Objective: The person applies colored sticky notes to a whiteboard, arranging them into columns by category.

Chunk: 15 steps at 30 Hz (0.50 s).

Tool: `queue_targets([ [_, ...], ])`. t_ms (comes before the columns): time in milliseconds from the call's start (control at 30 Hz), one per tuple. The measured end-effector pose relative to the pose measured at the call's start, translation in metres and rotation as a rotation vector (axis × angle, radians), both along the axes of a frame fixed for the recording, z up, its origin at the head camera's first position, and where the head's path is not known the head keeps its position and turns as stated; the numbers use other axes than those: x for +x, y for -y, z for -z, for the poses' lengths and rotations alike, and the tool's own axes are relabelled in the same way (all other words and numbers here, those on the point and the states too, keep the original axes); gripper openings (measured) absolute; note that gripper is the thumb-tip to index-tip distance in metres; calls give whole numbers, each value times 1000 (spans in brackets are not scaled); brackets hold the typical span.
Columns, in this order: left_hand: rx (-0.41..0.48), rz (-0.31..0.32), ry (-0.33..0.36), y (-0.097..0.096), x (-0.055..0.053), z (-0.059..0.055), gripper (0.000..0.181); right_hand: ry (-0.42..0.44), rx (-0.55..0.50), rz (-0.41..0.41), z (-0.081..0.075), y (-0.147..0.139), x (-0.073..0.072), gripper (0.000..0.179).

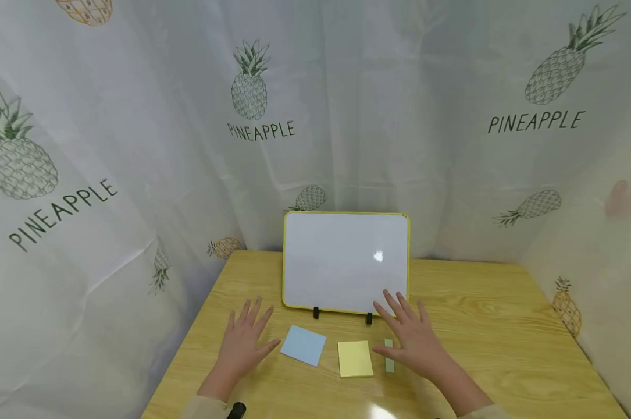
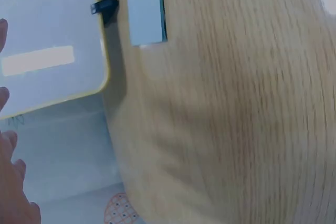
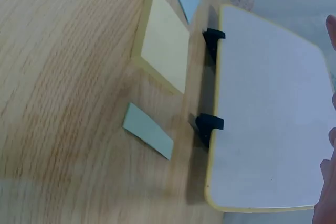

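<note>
Both hands hover over the table with fingers spread, and neither holds anything. My left hand (image 1: pixel 243 342) is just left of a blue sticky-note pad (image 1: pixel 303 345). My right hand (image 1: pixel 414 342) overlaps the lower right corner of a whiteboard (image 1: pixel 341 262) in the head view, its thumb over a narrow pale green sticky-note strip (image 1: pixel 389 364). Between the blue pad and the strip lies a thick yellow sticky-note pad (image 3: pixel 167 43). The yellow-framed whiteboard stands upright on two black feet (image 3: pixel 210 123), its surface blank apart from glare.
The wooden table (image 1: pixel 477 326) extends to both sides of the whiteboard. Behind it and along the sides hangs a pale curtain (image 1: pixel 378 116) printed with pineapples. A small black object (image 1: pixel 236 410) shows beside the left sleeve.
</note>
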State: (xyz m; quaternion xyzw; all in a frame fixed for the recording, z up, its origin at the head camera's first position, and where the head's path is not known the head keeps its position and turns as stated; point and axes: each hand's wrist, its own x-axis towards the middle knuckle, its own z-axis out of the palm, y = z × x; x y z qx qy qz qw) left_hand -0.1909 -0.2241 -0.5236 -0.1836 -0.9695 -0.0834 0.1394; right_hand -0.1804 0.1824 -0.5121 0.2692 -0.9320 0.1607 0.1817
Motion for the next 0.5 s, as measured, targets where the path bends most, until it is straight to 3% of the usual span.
queue_targets([
  [200, 73, -5, -18, -6, -3, 10, 77, 42, -85, -14, 8, 9, -1, 90],
  [300, 153, -14, -24, -9, -7, 14, 77, 77, -180, -37, 16, 15, -4, 92],
  [433, 300, 4, 25, -14, -11, 16, 70, 164, -356, -86, 29, 29, -10, 84],
  [500, 379, 17, 84, -17, -13, 19, 67, 228, -441, -101, 36, 37, -12, 79],
])
